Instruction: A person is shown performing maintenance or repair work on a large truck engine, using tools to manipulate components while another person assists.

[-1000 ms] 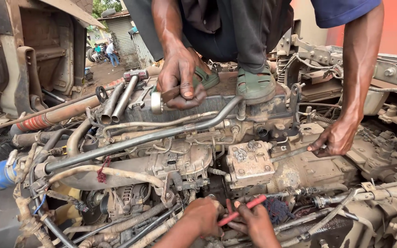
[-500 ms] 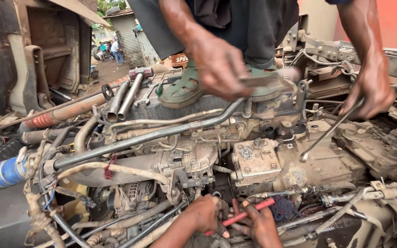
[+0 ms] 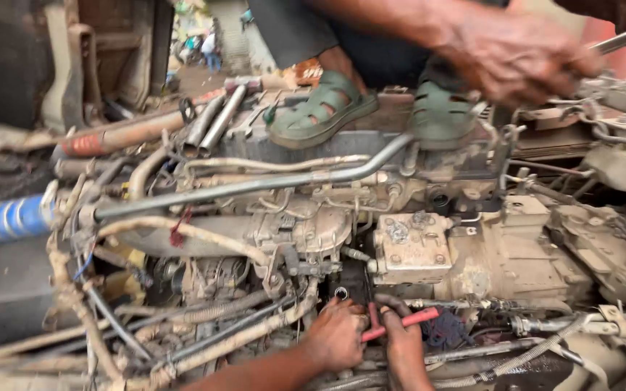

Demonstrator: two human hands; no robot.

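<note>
Both hands low on a dirt-caked engine (image 3: 414, 250).
Red-handled tool (image 3: 400, 323) is clasped in the right hand (image 3: 403, 344)'s closed grip at 6 o'clock; left hand (image 3: 336, 334) is curled beside it, contents hidden.

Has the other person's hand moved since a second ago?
Yes. The co-worker's hand has swung rightward: it was left of the right-hand green sandal on the engine, and is now above and right of it.
</note>
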